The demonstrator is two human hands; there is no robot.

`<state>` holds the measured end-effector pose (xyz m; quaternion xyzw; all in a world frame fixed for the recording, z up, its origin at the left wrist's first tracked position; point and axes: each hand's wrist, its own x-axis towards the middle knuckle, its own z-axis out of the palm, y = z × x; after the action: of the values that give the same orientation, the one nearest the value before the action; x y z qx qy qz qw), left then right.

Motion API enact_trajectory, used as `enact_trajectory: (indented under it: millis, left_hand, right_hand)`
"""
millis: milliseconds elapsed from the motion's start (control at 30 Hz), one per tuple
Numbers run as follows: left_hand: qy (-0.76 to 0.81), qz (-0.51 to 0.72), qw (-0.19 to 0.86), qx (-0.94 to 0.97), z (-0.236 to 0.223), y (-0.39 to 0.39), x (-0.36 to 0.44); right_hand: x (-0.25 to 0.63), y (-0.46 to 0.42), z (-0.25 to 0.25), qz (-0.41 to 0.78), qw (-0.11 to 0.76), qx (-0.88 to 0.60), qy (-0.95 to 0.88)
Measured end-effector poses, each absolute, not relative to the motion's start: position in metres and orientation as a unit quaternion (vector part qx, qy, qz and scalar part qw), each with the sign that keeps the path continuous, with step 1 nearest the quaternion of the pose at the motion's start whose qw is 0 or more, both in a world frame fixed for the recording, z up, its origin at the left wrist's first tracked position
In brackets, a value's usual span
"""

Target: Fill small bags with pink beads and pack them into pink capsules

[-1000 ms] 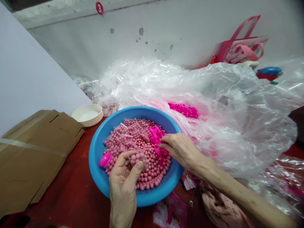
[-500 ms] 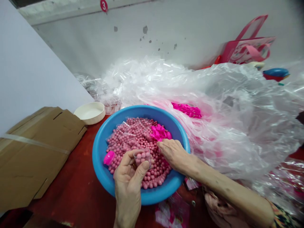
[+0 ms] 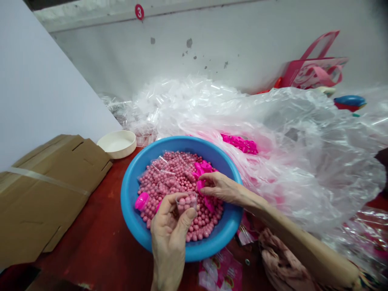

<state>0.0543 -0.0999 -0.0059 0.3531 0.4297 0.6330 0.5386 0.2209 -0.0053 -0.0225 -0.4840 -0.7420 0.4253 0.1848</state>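
Fingers of the left hand (image 3: 169, 242) grasp the clear cup (image 3: 191, 205) of beads (image 3: 183, 201) over the blue basin (image 3: 129, 202); maintain upright. Right hand (image 3: 226, 188): fingers at pink pieces (image 3: 206, 166); grasp cannot be confirmed.

The left hand (image 3: 173, 230) held a clear cup (image 3: 186, 203) of pink beads over the blue basin (image 3: 133, 226), while the right hand (image 3: 212, 186) reached among bright pink pieces (image 3: 200, 169) there.
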Motion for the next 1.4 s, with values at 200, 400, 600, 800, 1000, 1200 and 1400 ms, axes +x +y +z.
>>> enact_trajectory:
  millis: [200, 400, 600, 800, 1000, 1200, 1400]
  left_hand:
    - [0.439, 0.634, 0.530, 0.354, -0.009, -0.100, 0.055]
    - [0.450, 0.625, 0.520, 0.369, -0.010, -0.102, 0.054]
    - [0.454, 0.619, 0.517, 0.379, -0.007, -0.101, 0.054]
    - [0.482, 0.615, 0.486, 0.391, -0.001, -0.103, 0.060]
    - [0.492, 0.586, 0.493, 0.414, -0.005, -0.103, 0.055]
    - [0.475, 0.577, 0.522, 0.412, -0.006, -0.105, 0.051]
    - [0.463, 0.592, 0.540, 0.379, -0.005, -0.105, 0.054]
  right_hand:
    - [0.221, -0.010, -0.008, 0.572, 0.317, -0.410, -0.636]
    - [0.224, -0.021, 0.002, 0.621, 0.406, -0.395, -0.541]
    - [0.222, -0.027, -0.001, 0.628, 0.454, -0.397, -0.491]
    - [0.210, -0.042, 0.007, 0.602, 0.464, -0.390, -0.520]
    - [0.200, -0.054, 0.012, 0.566, 0.436, -0.378, -0.590]
    - [0.206, -0.058, 0.018, 0.355, 0.374, -0.370, -0.773]
    - [0.212, -0.068, 0.026, 0.238, 0.321, -0.371, -0.838]
